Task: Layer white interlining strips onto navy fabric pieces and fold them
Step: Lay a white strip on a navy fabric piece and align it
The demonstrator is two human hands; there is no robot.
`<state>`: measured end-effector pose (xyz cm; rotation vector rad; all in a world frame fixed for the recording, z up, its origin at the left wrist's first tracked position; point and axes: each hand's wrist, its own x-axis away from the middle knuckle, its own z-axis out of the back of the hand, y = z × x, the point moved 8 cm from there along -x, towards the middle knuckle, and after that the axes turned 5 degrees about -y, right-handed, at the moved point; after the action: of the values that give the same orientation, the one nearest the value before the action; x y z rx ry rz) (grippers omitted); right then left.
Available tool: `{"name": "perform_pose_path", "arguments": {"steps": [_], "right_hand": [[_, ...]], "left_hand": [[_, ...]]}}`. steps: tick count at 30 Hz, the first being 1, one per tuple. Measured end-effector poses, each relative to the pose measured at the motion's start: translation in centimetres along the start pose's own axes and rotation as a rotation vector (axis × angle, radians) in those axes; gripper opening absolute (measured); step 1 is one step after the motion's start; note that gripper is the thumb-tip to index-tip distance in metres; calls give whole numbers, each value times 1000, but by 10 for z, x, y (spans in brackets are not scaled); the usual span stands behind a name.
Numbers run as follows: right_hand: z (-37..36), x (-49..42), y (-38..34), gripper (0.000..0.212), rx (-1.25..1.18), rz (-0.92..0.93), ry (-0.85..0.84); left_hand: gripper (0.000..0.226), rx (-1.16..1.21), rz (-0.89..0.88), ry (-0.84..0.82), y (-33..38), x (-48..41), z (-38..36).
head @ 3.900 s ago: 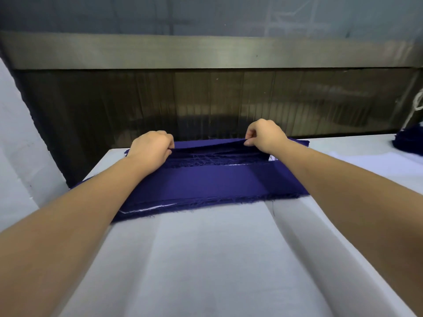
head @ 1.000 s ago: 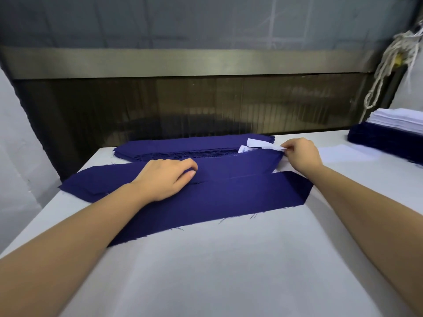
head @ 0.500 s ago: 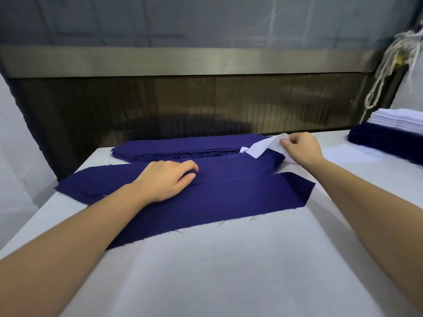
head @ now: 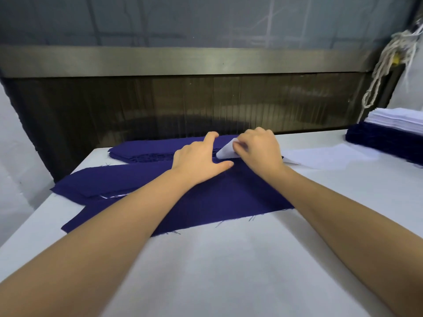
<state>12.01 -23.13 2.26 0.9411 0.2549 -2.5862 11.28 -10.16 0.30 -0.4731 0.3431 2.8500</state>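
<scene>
A white-covered worktable (head: 229,271) fills the lower part of the head view, its covering smooth with faint lengthwise creases. Along the table's far edge stands a dark, glossy panel (head: 160,106) marked by fine vertical lines, and it dimly reflects what lies before it. Directly above the panel a dull grey-brown metal band (head: 183,60) runs level across nearly the whole width. Above the band is a blue-grey wall surface (head: 160,19) crossed by faint pale lines. At the upper right a tangled bundle of off-white cord (head: 384,62) hangs down past the band's end, with a small yellow piece (head: 395,58) among the strands. A pale, plain surface (head: 13,145) rises at the far left beside the table.
</scene>
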Motion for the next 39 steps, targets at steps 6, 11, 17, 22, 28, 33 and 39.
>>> {"name": "perform_pose_path", "arguments": {"steps": [6,11,17,22,28,33,39], "right_hand": [[3,5,-27,30,-58,96,34],[-3,10,-20,24,-90,91,-34],[-11,17,20,28,17,-57,-167],[-3,32,75,30,91,-319,-211],[8,50,104,29,25,-491,-191],[12,59,109,27,-119,-565,-129],[17,66,105,26,-315,-576,-89]], "left_hand": [[43,-4,-7,124,12,0,9],[24,-79,-89,215,14,11,28],[20,1,-58,304,-24,33,57],[19,85,29,313,-63,50,66],[19,220,184,273,-101,66,59],[20,504,225,286,-121,78,52],[23,663,226,292,-132,93,52]]}}
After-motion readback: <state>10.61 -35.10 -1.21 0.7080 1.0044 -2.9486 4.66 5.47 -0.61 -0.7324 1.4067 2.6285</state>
